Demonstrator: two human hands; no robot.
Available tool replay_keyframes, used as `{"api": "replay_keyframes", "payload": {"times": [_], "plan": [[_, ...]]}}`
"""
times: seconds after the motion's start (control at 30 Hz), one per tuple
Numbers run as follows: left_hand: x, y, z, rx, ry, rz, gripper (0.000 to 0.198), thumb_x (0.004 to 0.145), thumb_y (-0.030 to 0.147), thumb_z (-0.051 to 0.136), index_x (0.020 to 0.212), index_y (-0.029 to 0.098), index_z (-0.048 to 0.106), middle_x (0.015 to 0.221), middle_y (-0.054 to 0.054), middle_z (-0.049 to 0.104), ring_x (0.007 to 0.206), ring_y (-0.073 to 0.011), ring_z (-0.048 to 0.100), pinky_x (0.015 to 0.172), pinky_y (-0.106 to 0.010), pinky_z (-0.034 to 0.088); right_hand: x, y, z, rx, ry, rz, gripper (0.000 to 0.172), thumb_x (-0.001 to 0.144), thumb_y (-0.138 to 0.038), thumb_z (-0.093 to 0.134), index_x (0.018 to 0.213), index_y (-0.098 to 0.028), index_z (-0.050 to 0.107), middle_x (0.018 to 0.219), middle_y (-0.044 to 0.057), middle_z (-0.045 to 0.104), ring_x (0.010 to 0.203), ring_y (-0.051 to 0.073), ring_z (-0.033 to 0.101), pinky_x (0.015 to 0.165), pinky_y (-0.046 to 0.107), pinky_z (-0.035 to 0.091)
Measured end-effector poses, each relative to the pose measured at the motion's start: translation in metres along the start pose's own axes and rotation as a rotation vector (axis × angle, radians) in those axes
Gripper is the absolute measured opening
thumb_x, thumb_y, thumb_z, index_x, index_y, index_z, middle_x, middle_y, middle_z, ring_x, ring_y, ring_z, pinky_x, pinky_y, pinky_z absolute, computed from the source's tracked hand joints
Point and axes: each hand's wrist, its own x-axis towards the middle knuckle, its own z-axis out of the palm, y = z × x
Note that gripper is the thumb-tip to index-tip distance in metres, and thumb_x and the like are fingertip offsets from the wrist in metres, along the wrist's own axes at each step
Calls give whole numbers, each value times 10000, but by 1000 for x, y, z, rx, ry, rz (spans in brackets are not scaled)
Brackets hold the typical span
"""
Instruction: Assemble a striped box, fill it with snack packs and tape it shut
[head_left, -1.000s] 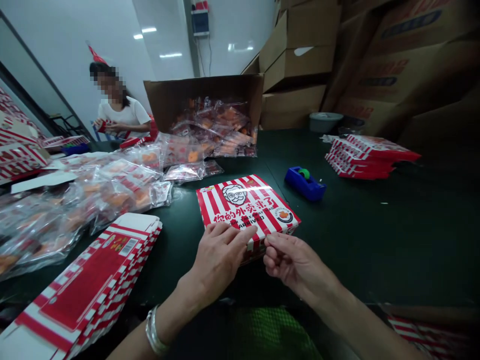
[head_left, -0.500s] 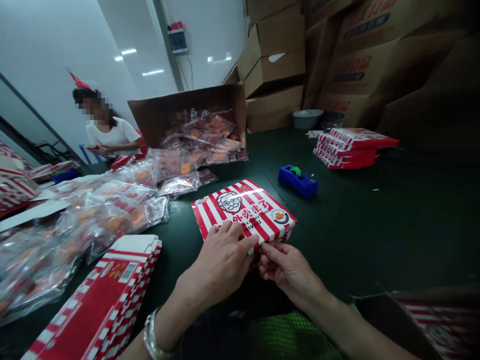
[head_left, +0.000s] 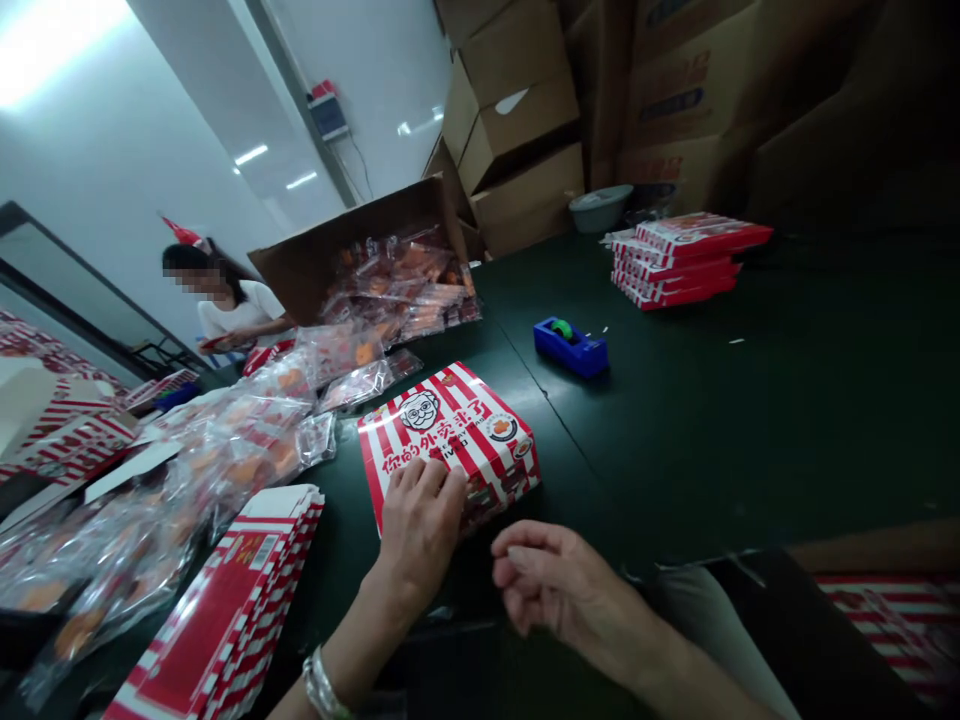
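Note:
A red-and-white striped box (head_left: pixel 480 410) with a bearded face printed on its lid lies on the dark green table. My left hand (head_left: pixel 424 520) rests on the box's near edge, its fingers bent over the lid. To the right of that edge, apart from the box, is my right hand (head_left: pixel 559 590), with curled fingers, a gap between them and nothing visible in it. Beyond the box sits a blue tape dispenser (head_left: pixel 571 350) with a green core. Flat striped cartons (head_left: pixel 202 620) are stacked at the lower left.
Clear packets (head_left: pixel 255 455) spread across the left side, up to an open carton (head_left: pixel 300 265) full of more. Striped boxes (head_left: pixel 697 235) are piled at the back right. A grey bowl (head_left: pixel 601 210) stands near brown cartons. Another person (head_left: pixel 244 310) sits at the far left.
My right hand has come away from the box's near edge and moved down. My left hand stays on the box. The view has shifted and tilted.

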Motion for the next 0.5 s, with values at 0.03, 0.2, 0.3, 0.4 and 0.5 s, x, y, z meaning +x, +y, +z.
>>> {"api": "replay_keyframes", "payload": {"times": [0.03,0.2,0.3,0.4,0.5], "plan": [[-1,2,1,21,1,3,61,858,143,541,834,174,588,741,-43,564,720,-219,474,648,-347,416,-3,-13,-8,-99,13,-60,296,661,-335,813,808,-123,668,679,32,676,485,90,590,462,188,468],[7,19,-3,83,-162,-97,84,846,108,543,796,174,552,805,-45,593,759,-216,531,710,-381,450,48,-98,-26,-414,320,-559,292,641,-345,816,837,-183,672,756,-6,667,653,90,581,586,167,466],[17,14,-18,-56,-288,-208,89,815,220,633,847,160,577,877,-72,621,836,-249,566,792,-466,458,98,-125,-19,-445,301,-395,318,677,-347,785,933,-206,661,970,25,675,897,155,612,673,206,497],[13,-13,-30,-502,-130,-477,317,734,365,725,958,172,612,1068,-104,619,1041,-290,545,935,-517,409,124,-128,-15,-477,241,-181,325,748,-427,715,915,-160,635,984,102,677,892,212,642,673,290,525],[-6,-42,-17,-1097,225,-1082,443,804,492,609,1118,183,566,1242,-118,573,1193,-272,503,1025,-463,383,128,-119,-14,-485,171,-18,370,811,-501,625,943,-156,614,917,124,695,823,227,671,683,338,537]]}}
